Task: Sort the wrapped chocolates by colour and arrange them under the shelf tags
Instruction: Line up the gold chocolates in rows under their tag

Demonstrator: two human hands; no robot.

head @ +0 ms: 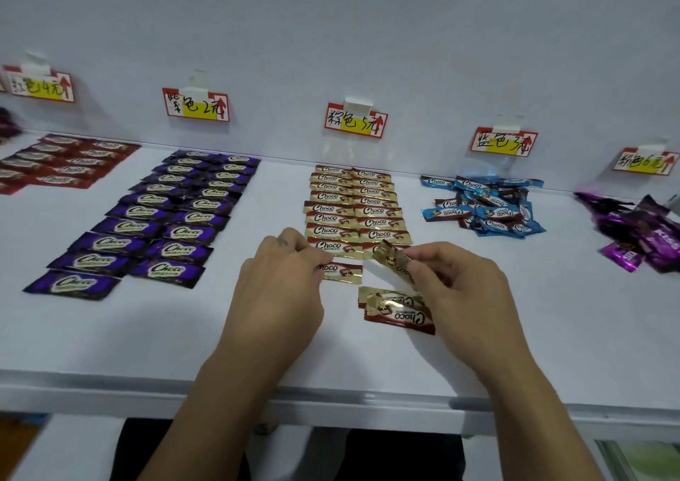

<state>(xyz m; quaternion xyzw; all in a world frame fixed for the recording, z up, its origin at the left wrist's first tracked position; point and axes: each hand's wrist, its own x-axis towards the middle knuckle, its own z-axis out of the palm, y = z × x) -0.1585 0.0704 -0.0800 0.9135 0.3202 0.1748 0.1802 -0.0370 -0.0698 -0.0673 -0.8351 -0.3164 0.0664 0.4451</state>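
Note:
Gold-and-brown chocolates (pixel 355 206) lie in two neat columns under the middle tag (pixel 356 120). My left hand (pixel 279 282) pinches the left end of a gold chocolate (pixel 344 270) lying flat at the foot of the left column. My right hand (pixel 460 282) holds another gold chocolate (pixel 393 261) tilted above the shelf. Two more gold chocolates (pixel 399 309) lie loose just below it. Purple chocolates (pixel 154 219) sit in two rows to the left, red ones (pixel 66 164) further left.
A loose heap of blue chocolates (pixel 485 206) lies under the blue tag (pixel 503 142). Magenta wrapped chocolates (pixel 640 230) are piled at the far right under another tag (pixel 645 162). The white shelf's front edge (pixel 331 396) runs below my wrists.

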